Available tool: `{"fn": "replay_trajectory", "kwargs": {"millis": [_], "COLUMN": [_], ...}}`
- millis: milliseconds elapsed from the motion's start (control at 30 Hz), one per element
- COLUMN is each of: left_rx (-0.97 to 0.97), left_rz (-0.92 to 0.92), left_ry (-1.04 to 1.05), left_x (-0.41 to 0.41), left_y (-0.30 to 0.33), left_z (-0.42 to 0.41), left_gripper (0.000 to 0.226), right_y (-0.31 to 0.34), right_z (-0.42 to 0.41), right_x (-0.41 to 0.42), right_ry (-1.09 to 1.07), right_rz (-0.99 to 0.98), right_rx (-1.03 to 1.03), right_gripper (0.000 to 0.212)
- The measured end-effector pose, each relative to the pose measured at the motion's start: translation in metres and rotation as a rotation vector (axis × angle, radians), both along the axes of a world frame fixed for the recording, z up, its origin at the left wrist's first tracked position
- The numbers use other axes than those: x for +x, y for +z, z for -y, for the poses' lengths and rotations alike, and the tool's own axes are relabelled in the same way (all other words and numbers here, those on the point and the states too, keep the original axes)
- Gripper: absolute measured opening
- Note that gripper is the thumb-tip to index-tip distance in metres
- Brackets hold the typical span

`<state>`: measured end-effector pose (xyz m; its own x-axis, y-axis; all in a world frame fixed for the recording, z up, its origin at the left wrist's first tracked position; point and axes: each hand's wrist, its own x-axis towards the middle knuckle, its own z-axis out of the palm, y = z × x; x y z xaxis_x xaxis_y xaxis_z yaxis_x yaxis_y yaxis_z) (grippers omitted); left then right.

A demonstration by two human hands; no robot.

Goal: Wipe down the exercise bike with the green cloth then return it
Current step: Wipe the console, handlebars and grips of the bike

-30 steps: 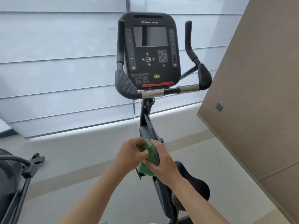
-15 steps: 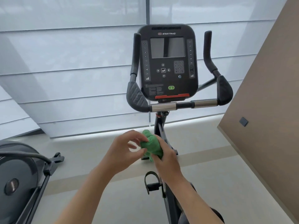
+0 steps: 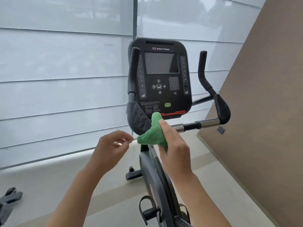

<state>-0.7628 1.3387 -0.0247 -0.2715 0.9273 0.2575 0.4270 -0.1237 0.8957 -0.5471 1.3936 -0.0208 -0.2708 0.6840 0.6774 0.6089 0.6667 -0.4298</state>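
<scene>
Here the right hand (image 3: 173, 145) is gripping the bunched green cloth (image 3: 152, 133), fingers curled around it, and holding it against the near left handlebar pad of the exercise bike (image 3: 159, 82), just below the console. The left hand (image 3: 111, 145) is pinching the cloth's small tag between thumb and fingertips.

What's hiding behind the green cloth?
The green cloth, held in the right hand, covers the near end of the silver handlebar and the edge of the left elbow pad. The bar's junction beneath the console is hidden.
</scene>
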Motion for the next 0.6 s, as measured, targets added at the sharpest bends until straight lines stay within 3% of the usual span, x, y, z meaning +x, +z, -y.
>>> {"fn": "replay_trajectory", "kwargs": {"millis": [167,333,600], "left_rx": [-0.037,-0.084,-0.163], "left_rz": [-0.016,-0.029,0.119], "left_ry": [-0.019,-0.069,-0.061], "left_x": [-0.04,-0.08,-0.124], "left_y": [-0.007,-0.021,-0.052], "left_z": [-0.034,-0.052,-0.061], "left_gripper": [0.034,0.031,0.029], "right_y": [0.004,-0.016,-0.042], "right_z": [-0.025,-0.036,-0.04], "right_x": [-0.059,-0.106,-0.136], "right_ry": [-0.114,-0.168,-0.364], "right_rz": [0.133,0.309,0.626], "right_rx": [0.002,-0.267,-0.248], "right_gripper": [0.061,0.075,0.088]}}
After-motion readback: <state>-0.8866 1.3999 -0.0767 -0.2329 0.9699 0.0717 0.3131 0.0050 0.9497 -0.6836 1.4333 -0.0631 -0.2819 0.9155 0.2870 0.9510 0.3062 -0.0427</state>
